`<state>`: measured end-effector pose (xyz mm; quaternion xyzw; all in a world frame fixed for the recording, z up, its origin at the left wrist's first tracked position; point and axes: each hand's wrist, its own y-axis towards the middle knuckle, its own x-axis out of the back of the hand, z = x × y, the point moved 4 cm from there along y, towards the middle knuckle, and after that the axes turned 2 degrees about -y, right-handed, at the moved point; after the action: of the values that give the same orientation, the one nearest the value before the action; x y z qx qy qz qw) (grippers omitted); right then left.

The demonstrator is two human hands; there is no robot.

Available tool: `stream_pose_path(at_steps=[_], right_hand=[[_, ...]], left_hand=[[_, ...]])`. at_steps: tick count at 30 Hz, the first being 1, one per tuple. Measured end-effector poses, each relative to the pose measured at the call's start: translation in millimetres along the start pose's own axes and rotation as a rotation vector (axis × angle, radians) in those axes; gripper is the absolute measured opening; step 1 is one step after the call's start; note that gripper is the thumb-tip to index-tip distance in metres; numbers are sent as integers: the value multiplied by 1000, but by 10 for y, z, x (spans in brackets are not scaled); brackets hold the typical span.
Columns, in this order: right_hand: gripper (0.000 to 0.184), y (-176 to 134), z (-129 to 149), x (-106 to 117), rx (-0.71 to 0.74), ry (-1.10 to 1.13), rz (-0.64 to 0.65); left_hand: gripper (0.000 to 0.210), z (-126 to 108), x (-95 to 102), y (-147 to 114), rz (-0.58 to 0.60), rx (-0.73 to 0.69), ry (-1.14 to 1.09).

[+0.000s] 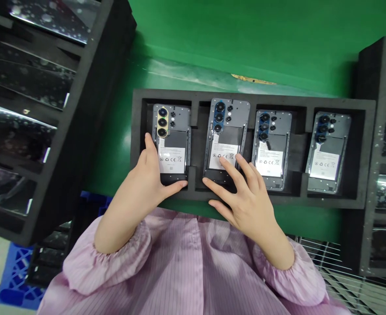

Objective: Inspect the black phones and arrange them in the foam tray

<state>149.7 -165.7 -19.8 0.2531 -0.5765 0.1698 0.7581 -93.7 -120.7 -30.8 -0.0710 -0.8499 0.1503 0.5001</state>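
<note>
Four-slot black foam tray (252, 97) holds several opened phones, backs up, with white battery labels and camera modules showing. By the leftmost phone (177, 151), with a yellow piece around its lenses, is my left hand (140, 181). Its index finger points up along the phone's left side and its thumb stretches along the bottom end; the other fingers are hidden. Over the lower part of the second phone (234, 118), which has blue around its lenses, my right hand (250, 201) spreads its fingers. To its right lie the third phone (279, 144) and the rightmost phone (332, 144).
A tall black foam stack (94, 87) with film-covered dark panels stands at left, another foam stack (373, 144) at right. Beneath is a green work surface (245, 35). Lower down are a blue crate (19, 271) and a wire rack (337, 267).
</note>
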Motion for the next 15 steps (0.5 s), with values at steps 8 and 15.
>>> stream_pose_path(at_steps=[8, 15], right_hand=[[42, 1, 4, 1, -17, -4, -32], [47, -1, 17, -11, -24, -21, -14]], left_hand=[[124, -37, 28, -20, -31, 18, 31], [123, -139, 40, -19, -56, 48, 67]])
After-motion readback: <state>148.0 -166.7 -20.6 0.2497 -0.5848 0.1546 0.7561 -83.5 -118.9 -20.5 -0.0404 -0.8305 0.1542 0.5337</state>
